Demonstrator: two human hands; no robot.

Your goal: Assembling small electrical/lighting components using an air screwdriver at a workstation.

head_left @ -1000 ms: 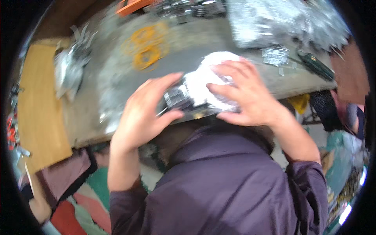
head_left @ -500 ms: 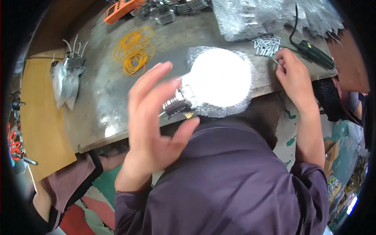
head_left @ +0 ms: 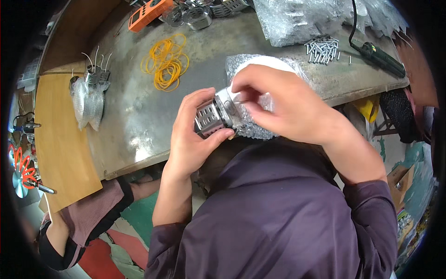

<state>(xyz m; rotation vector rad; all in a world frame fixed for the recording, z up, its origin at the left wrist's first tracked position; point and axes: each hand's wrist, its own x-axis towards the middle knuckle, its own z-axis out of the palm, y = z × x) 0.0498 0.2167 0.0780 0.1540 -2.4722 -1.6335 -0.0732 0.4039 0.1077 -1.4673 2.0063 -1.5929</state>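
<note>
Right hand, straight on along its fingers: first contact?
Probably the slotted metal part, held by the left hand, at the end nearest the right hand; depth between them is unclear.

You are looking at a bright table [head_left: 121, 116], with a white shine glaring near its front left edge. Shadow is sitting under your curled right hand [head_left: 292, 104]. Edges are bending, and black is filling the corners.

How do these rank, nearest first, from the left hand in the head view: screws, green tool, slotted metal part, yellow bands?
1. Slotted metal part: in the left hand.
2. Yellow bands: ahead, slightly left.
3. Screws: ahead, far right.
4. Green tool: right of the screws.
</note>
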